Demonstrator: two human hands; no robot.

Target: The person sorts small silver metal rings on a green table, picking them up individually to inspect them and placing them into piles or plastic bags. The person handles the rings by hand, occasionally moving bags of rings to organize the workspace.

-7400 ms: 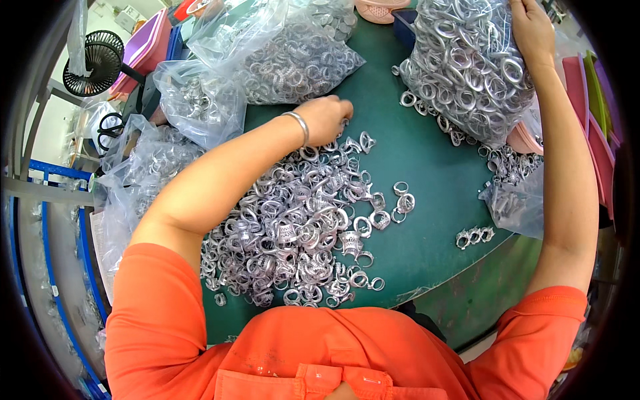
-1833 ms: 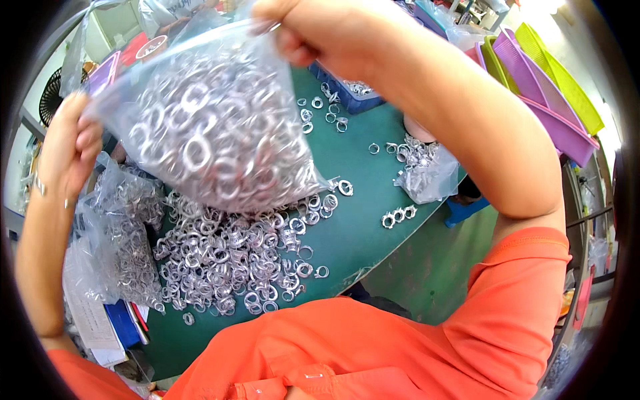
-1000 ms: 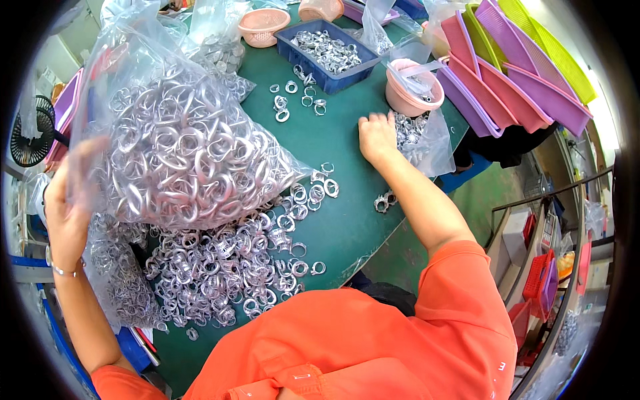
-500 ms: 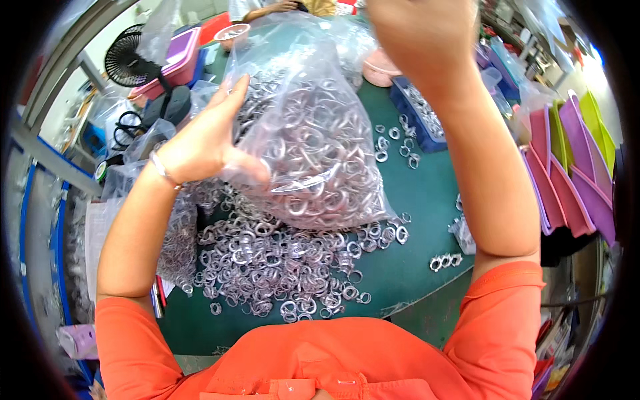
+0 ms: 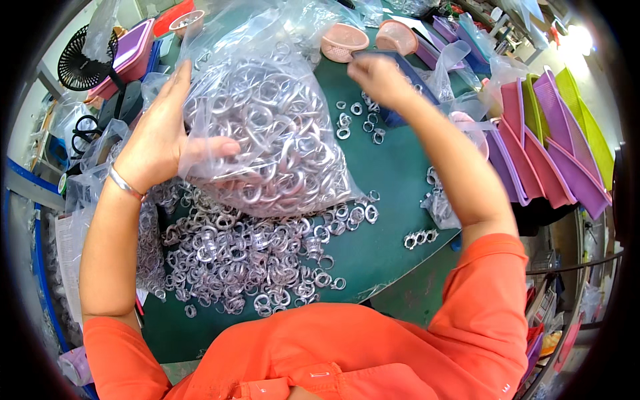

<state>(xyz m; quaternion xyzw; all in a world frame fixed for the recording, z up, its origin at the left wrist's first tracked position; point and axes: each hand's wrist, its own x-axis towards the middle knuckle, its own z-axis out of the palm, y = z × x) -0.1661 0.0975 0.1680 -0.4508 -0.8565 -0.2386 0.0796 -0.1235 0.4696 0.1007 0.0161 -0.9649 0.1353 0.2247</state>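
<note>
A large clear plastic bag [image 5: 287, 133] full of silver metal rings stands on top of a loose ring pile [image 5: 233, 260]. My left hand [image 5: 163, 137] rests against the bag's left side, its fingers stretched upward and its thumb spread across the front of the plastic. Over the near left corner of a dark blue bin [image 5: 427, 90] is my right hand [image 5: 381, 79]. Motion smears its fingers, so whether they grip the rim or anything else does not show. Several loose rings [image 5: 378, 136] lie between the bag and the bin.
Two pink baskets [image 5: 345, 43] stand beyond the bin. Stacked purple, pink and green trays [image 5: 533, 140] sit at the right. A row of joined rings [image 5: 420, 239] lies near the right table edge. At left are a black fan [image 5: 83, 60], scissors [image 5: 85, 130] and another ring bag [image 5: 150, 247].
My right hand has come down from high above the table to the blue bin. My left hand stays beside the bag. The whole view has shifted, with the table now further left.
</note>
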